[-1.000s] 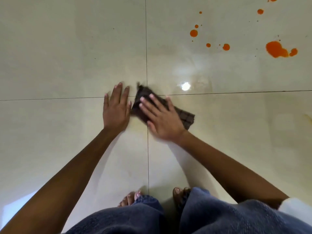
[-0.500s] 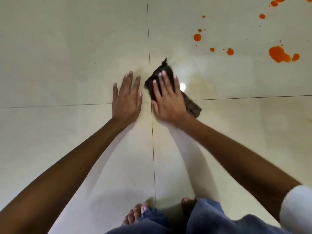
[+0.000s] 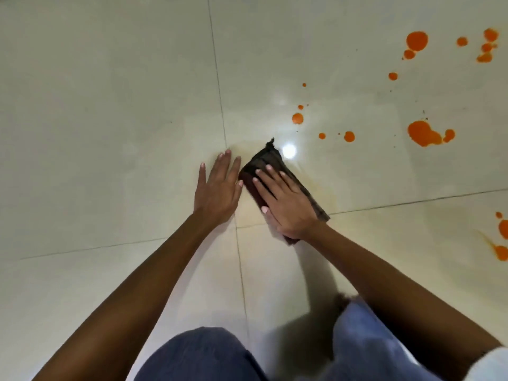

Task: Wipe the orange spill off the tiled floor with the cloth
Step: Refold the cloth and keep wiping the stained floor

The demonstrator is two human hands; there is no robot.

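A dark brown folded cloth [image 3: 264,160] lies flat on the cream tiled floor [image 3: 110,105], and my right hand [image 3: 286,202] presses down on it with fingers spread. My left hand [image 3: 218,189] rests flat on the floor just left of the cloth, fingers apart, holding nothing. Orange spill drops [image 3: 297,118] dot the tile beyond the cloth. A bigger orange blotch [image 3: 424,133] lies far right, with more splashes at the top right [image 3: 417,41] and the right edge [image 3: 503,229]. A faint yellowish smear surrounds the cloth.
My knees in blue trousers [image 3: 209,356] fill the bottom of the view. A bright light reflection [image 3: 289,151] sits on the tile beside the cloth. Grout lines cross near my hands.
My right hand has pushed the cloth forward and then drawn it back a little, turning it. The view has tilted up, and more orange splashes show at the right.
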